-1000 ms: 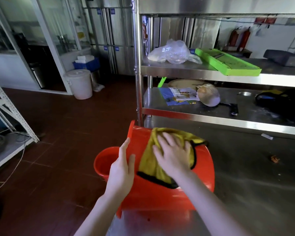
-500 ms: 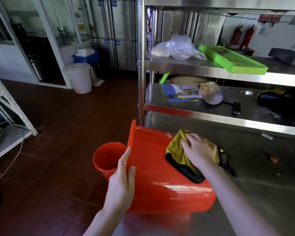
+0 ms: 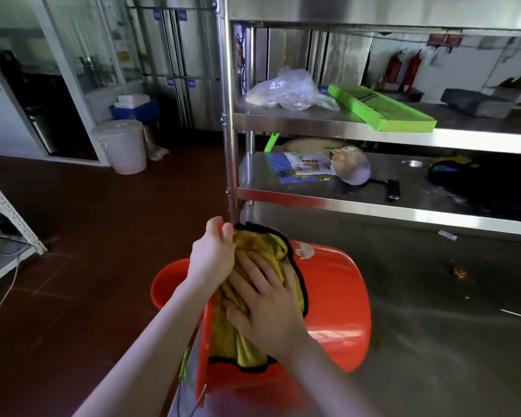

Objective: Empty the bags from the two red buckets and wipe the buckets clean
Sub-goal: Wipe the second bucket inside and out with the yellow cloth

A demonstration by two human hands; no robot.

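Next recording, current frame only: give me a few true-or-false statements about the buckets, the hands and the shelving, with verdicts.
1. The red bucket on the table lies on its side. True.
2. The right hand presses a blue cloth on it. False: it is a yellow cloth edged in black.
3. The left hand grips the bucket's rim. True.
4. The second red bucket stands on a shelf. False: it stands on the floor, beside the table.
5. A green tray lies on the upper shelf. True.
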